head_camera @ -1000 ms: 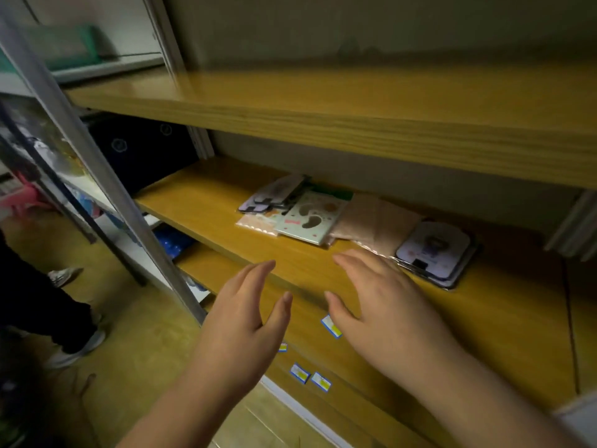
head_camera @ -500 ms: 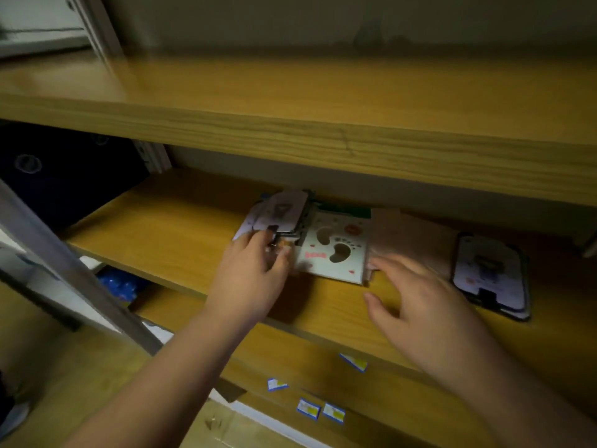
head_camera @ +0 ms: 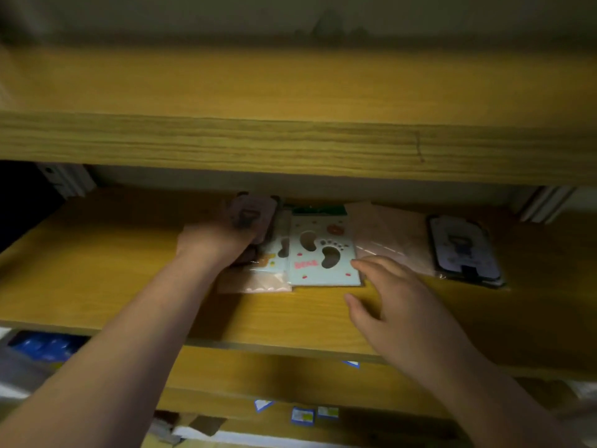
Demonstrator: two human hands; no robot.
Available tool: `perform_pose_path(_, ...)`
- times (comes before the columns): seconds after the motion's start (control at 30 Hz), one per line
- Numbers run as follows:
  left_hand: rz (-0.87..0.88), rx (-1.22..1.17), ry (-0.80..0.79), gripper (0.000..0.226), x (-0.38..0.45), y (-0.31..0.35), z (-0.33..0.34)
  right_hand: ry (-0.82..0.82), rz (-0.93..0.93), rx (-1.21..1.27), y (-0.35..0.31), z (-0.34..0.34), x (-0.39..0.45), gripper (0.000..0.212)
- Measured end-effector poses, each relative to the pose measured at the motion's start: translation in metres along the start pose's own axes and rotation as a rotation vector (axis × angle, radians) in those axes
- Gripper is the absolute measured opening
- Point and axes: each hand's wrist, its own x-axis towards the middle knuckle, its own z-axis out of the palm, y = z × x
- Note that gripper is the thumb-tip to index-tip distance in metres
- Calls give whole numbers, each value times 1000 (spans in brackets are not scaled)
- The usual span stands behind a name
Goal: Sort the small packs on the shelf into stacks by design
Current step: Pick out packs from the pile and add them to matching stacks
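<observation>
Packs (head_camera: pixel 324 253) are lying in a loose overlapping cluster toward the back of the middle shelf (head_camera: pixel 97 286), a yellow wood-grain board sitting in dim light. The front one is pale blue with dark footprint shapes and pink lettering; a similar pack (head_camera: pixel 274 257) is peeking out from under its left edge, and a pinkish translucent one (head_camera: pixel 255 284) is lying nearest the shelf's front. A pinkish sleeve (head_camera: pixel 387 240) is spreading to the right, and a dark-edged white pack (head_camera: pixel 465 250) is sitting apart at the far right.

The left hand (head_camera: pixel 213 240) is gripping a pale pack (head_camera: pixel 252 211) with a dark print, fingers curled round it (the picture is blurred there). The right hand (head_camera: pixel 397 305) is hovering over the board with fingers relaxed and spread, fingertips just beside the blue pack's right edge; I cannot tell whether they are touching.

An upper shelf (head_camera: pixel 290 140) is running across above. Below, a lower board (head_camera: pixel 258 376) is carrying small blue-and-white labels (head_camera: pixel 302 415), and something blue (head_camera: pixel 42 345) is showing at the lower left.
</observation>
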Motion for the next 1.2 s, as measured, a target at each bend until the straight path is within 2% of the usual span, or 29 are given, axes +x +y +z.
perform_pose_path(0.07,14,-163,26,73,-3,-3,-9,5,26,-5,-1,1,0,53)
perform_pose_path(0.17,14,-507,101,40,-9,-8,-16,19,91,-6,-2,4,2,48)
perform_pose_path(0.23,-15,-796,69,23,-16,-13,-18,31,166,-18,-2,6,8,44)
perform_pose_path(0.33,-58,-1158,-74,20,-32,-24,-17,19,271,-8,-3,12,23,48)
perform_pose_path(0.43,-86,-1336,-112,39,-52,-33,-18,17,318,-59,-4,22,40,63)
perform_pose_path(0.6,-60,-1427,-166,22,-78,-41,-16,25,354,-160,-11,32,55,89)
perform_pose_path(0.7,-62,-1427,-158,22,-83,-41,-12,26,369,-176,-11,37,58,88)
perform_pose_path(0.77,-62,-1421,-157,24,-85,-39,-9,4,404,-82,-6,36,59,81)
perform_pose_path(0.9,-63,-1452,-193,25,-87,-33,-3,-50,480,258,6,17,55,65)
perform_pose_path(1.1,-50,-1484,-245,17,-95,-17,2,-74,580,652,16,-4,32,18)
perform_pose_path(1.2,-42,-1503,-247,19,-103,-6,1,-49,669,875,15,-8,21,6)
